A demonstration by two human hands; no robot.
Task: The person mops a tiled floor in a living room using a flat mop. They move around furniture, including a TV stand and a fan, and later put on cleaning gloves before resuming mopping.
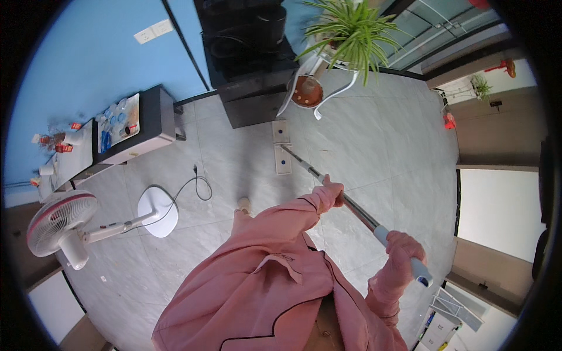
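A flat mop with a metal pole slants across the view in front of me. My right hand is closed around the grey-blue grip at its upper end. Lower down, my left hand wraps around the pole. The pale rectangular mop head lies on the grey tiled floor, its far end close to a black cabinet. Pink sleeves cover both my arms.
A white standing fan is at the left, its round base and loose cable on the floor. Behind it runs a low cabinet carrying cups and bottles. A spider plant stands on a white curved-leg stand.
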